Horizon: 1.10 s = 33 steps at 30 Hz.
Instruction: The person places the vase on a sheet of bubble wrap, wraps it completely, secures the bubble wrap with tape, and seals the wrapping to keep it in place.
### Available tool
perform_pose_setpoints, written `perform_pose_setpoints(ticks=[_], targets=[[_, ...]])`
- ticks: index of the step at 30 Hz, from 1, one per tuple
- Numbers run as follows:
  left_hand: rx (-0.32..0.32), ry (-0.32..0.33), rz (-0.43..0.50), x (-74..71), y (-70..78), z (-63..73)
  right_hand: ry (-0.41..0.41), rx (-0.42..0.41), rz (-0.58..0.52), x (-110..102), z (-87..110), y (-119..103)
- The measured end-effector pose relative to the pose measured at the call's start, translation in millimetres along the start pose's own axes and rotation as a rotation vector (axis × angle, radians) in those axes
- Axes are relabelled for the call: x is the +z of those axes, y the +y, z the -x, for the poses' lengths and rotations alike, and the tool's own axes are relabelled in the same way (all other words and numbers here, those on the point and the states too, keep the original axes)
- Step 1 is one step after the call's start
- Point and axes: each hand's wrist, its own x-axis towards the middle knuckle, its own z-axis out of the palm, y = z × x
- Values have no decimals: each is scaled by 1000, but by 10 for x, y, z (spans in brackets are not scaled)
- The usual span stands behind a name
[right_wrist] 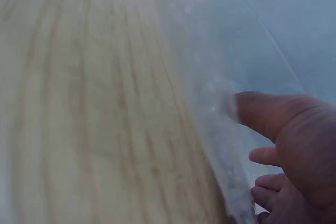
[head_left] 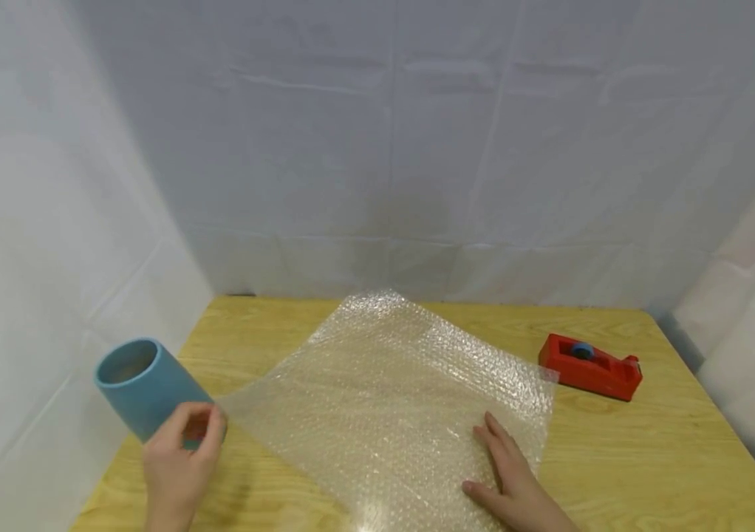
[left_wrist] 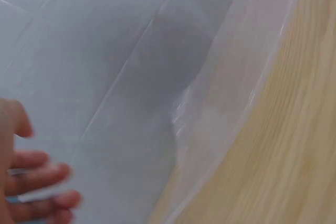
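Note:
A sheet of clear bubble wrap (head_left: 377, 384) lies spread across the wooden table, with one corner toward the back and another reaching left. My left hand (head_left: 181, 462) pinches that left corner between thumb and index finger, in front of a blue cylindrical cup (head_left: 158, 391) with an open top. In the left wrist view the left hand (left_wrist: 37, 182) shows only at the edge. My right hand (head_left: 513, 480) rests on the right part of the sheet, fingers extended. The right wrist view has the right hand (right_wrist: 294, 150) with its thumb at the wrap (right_wrist: 205, 77).
A red tape dispenser (head_left: 590, 367) with a blue-cored roll stands at the right, close to the wrap's right corner. White sheeting (head_left: 377, 148) hangs behind the wooden table (head_left: 670, 458) and along both sides.

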Motion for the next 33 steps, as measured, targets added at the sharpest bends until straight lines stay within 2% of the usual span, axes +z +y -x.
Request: perform_pose_setpoints(ticks=[3, 4, 6, 7, 9, 11, 12, 14, 18, 21, 26, 29, 33], targets=[[-374, -376, -12, 47, 53, 132, 3, -24, 8, -1, -3, 11], [-498, -486, 4, 63, 62, 170, 5, -33, 13, 1, -3, 13], [-704, -696, 73, 80, 69, 245, 11, -49, 30, 4, -7, 16], [-778, -784, 120, 86, 62, 286, 9, -53, 33, 2, -8, 16], [-889, -937, 208, 93, 45, 376, -8, -49, 32, -8, -13, 15], [-945, -1050, 294, 114, 34, 464, -38, -23, 27, -29, -19, 13], [-971, -1080, 323, 130, 36, 501, -54, -1, 18, -44, -21, 6], [-1008, -1097, 385, 166, 53, 569, -78, 25, 5, -84, -32, 1], [-1079, -1046, 532, 251, 108, 666, -50, 72, -27, -201, -78, 2], [-1128, -999, 636, 321, 132, 726, 57, 9, 0, -292, -135, 27], [-1202, -910, 785, 446, 174, 826, 321, -232, 138, -434, -299, 164], [-1194, -875, 846, 492, 196, 870, 398, -263, 197, -524, -382, 286], [-1178, -845, 890, 502, 208, 902, 419, -232, 277, -607, -431, 423]])
